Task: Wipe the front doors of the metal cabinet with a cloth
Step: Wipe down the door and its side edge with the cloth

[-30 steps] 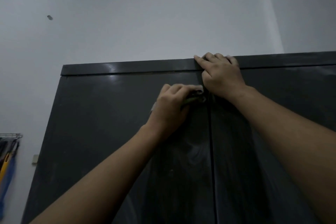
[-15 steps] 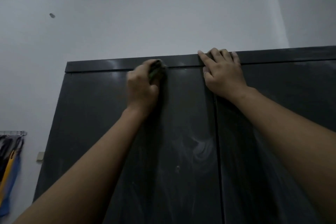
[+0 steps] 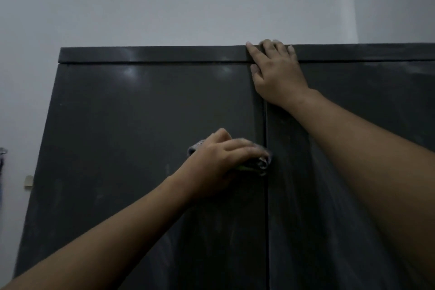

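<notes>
A tall dark grey metal cabinet fills the view, with a left door (image 3: 141,136) and a right door (image 3: 353,195) meeting at a vertical seam. My left hand (image 3: 219,160) holds a crumpled grey cloth (image 3: 261,162) against the left door, right beside the seam, about a third of the way down. My right hand (image 3: 277,73) lies flat at the top of the seam, its fingers hooked over the cabinet's top edge (image 3: 153,54). Dusty smears show on both doors.
A white wall rises behind and to the left of the cabinet. A small wall socket (image 3: 28,181) sits left of the cabinet, with hanging items (image 3: 2,162) at the far left edge.
My left hand has swept the cloth from the top edge of the left door down and to the right, to the seam. My right hand stays at the top edge.
</notes>
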`<state>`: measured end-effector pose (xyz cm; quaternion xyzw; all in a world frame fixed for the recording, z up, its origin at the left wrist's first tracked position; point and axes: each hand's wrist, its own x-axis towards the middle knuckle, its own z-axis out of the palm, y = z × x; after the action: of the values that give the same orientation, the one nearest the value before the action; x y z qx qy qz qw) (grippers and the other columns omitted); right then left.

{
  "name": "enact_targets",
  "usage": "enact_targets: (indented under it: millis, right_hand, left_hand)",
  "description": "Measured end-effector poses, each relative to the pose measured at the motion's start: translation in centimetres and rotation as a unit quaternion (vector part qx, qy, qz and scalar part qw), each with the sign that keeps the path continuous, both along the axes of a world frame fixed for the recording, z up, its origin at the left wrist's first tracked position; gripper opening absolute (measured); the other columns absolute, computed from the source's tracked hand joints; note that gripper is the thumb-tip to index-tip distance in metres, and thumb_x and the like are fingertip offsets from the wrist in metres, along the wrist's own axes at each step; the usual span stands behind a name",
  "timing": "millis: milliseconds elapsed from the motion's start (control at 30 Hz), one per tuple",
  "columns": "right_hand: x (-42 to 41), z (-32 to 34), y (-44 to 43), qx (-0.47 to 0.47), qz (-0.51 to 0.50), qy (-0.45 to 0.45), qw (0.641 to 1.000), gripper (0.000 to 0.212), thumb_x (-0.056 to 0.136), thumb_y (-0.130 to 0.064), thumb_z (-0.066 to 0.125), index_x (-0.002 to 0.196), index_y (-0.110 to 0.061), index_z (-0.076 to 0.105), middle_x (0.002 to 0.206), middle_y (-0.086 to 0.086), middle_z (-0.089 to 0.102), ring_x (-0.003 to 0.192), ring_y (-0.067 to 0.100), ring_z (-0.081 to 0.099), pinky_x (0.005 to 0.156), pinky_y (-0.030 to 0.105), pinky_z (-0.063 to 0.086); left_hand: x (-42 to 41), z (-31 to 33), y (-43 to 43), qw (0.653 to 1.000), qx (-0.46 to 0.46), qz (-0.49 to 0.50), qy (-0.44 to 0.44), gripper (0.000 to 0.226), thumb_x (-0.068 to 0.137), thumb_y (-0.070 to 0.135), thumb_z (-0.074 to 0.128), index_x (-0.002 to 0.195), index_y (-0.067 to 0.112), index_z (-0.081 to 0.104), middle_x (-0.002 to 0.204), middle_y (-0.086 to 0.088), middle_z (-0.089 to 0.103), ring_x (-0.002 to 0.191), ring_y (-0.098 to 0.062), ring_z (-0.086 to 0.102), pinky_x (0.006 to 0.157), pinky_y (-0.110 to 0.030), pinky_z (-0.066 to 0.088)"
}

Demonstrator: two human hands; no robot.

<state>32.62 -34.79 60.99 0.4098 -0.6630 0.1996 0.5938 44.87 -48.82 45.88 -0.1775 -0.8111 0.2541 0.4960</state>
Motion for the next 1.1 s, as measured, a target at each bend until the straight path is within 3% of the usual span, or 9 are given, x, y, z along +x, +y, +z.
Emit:
enact_targets:
  millis: [133, 200, 267, 400, 467, 567, 733, 967, 1100]
  right_hand:
    - [1.1, -2.0, 0.0, 0.046, 0.019, -0.019, 0.999, 0.059, 0.102, -0.031, 0.040, 0.158, -0.025, 0.023, 0.167, 0.008, 0.011, 0.153, 0.035, 0.006, 0.122, 0.051, 0.007]
    - [1.3, -3.6, 0.3, 0.076, 0.026, -0.011, 0.997, 0.059, 0.102, -0.032, 0.043, 0.158, -0.027, 0.025, 0.168, 0.004, 0.010, 0.154, 0.033, 0.005, 0.123, 0.051, 0.008]
    - [1.2, -4.9, 0.6, 0.093, 0.036, -0.010, 0.995, 0.058, 0.101, -0.031, 0.044, 0.157, -0.029, 0.028, 0.167, 0.000, 0.012, 0.154, 0.029, 0.007, 0.123, 0.049, 0.008]
    - [1.1, -5.3, 1.1, 0.084, 0.115, -0.034, 0.989, 0.051, 0.100, -0.019, 0.047, 0.150, -0.026, 0.043, 0.163, -0.002, 0.027, 0.153, 0.024, 0.017, 0.124, 0.043, 0.011]
    - [1.0, -5.0, 1.3, 0.080, 0.142, -0.046, 0.986, 0.048, 0.099, -0.017, 0.047, 0.146, -0.025, 0.050, 0.161, -0.003, 0.033, 0.152, 0.022, 0.020, 0.124, 0.041, 0.013]
    - [0.6, -5.5, 1.2, 0.086, 0.136, -0.035, 0.986, 0.050, 0.098, -0.016, 0.048, 0.148, -0.025, 0.047, 0.161, -0.003, 0.032, 0.152, 0.023, 0.020, 0.123, 0.042, 0.012]
    - [0.2, -7.3, 0.2, 0.050, 0.122, -0.014, 0.991, 0.055, 0.097, -0.015, 0.047, 0.150, -0.025, 0.043, 0.162, -0.003, 0.030, 0.152, 0.025, 0.019, 0.124, 0.044, 0.010]
    - [1.4, -9.4, -1.1, 0.021, 0.118, -0.027, 0.992, 0.058, 0.092, -0.015, 0.047, 0.150, -0.022, 0.045, 0.162, 0.001, 0.031, 0.152, 0.031, 0.018, 0.123, 0.049, 0.009]
    - [2.0, -10.8, -1.2, 0.053, 0.105, -0.006, 0.993, 0.058, 0.091, -0.017, 0.049, 0.147, -0.028, 0.048, 0.161, -0.001, 0.033, 0.152, 0.028, 0.021, 0.123, 0.052, 0.010]
  left_hand:
    - [2.0, -3.1, -1.5, 0.997, -0.063, 0.026, -0.034, 0.057, 0.085, 0.027, 0.061, 0.140, 0.034, 0.049, 0.138, 0.010, 0.055, 0.095, -0.011, 0.044, 0.079, -0.020, 0.040]
    - [2.9, -2.9, -2.0, 0.995, -0.088, 0.028, -0.046, 0.054, 0.087, 0.024, 0.058, 0.140, 0.031, 0.050, 0.138, 0.006, 0.057, 0.095, -0.015, 0.053, 0.077, -0.028, 0.050]
    - [3.2, -0.9, -1.8, 0.999, -0.050, 0.002, -0.019, 0.046, 0.092, 0.021, 0.057, 0.138, 0.026, 0.055, 0.133, 0.003, 0.062, 0.090, -0.016, 0.060, 0.076, -0.030, 0.049]
    - [2.1, 3.9, -0.2, 0.981, 0.105, -0.044, 0.159, 0.033, 0.095, 0.028, 0.057, 0.127, 0.021, 0.063, 0.120, 0.002, 0.069, 0.079, -0.010, 0.057, 0.071, -0.020, 0.031]
    - [0.7, 4.0, 0.6, 0.977, 0.121, -0.038, 0.169, 0.032, 0.096, 0.026, 0.062, 0.127, 0.022, 0.063, 0.122, 0.004, 0.068, 0.083, -0.012, 0.059, 0.074, -0.023, 0.032]
    - [-1.1, 1.3, 1.4, 0.986, 0.103, -0.032, 0.124, 0.034, 0.095, 0.020, 0.064, 0.129, 0.023, 0.061, 0.129, 0.003, 0.064, 0.089, -0.017, 0.059, 0.076, -0.030, 0.040]
    - [-1.0, -4.8, 1.6, 0.996, 0.049, -0.056, 0.043, 0.038, 0.091, 0.022, 0.058, 0.128, 0.024, 0.063, 0.129, 0.005, 0.064, 0.085, -0.010, 0.043, 0.075, -0.019, 0.033]
    - [2.1, -9.6, -0.6, 0.997, -0.015, -0.021, -0.072, 0.041, 0.092, 0.023, 0.057, 0.132, 0.030, 0.061, 0.135, 0.011, 0.059, 0.089, -0.012, 0.051, 0.076, -0.022, 0.044]
    - [4.3, -8.1, -2.8, 0.993, -0.087, 0.001, -0.085, 0.042, 0.095, 0.020, 0.054, 0.137, 0.026, 0.058, 0.136, 0.001, 0.060, 0.089, -0.019, 0.058, 0.073, -0.032, 0.052]
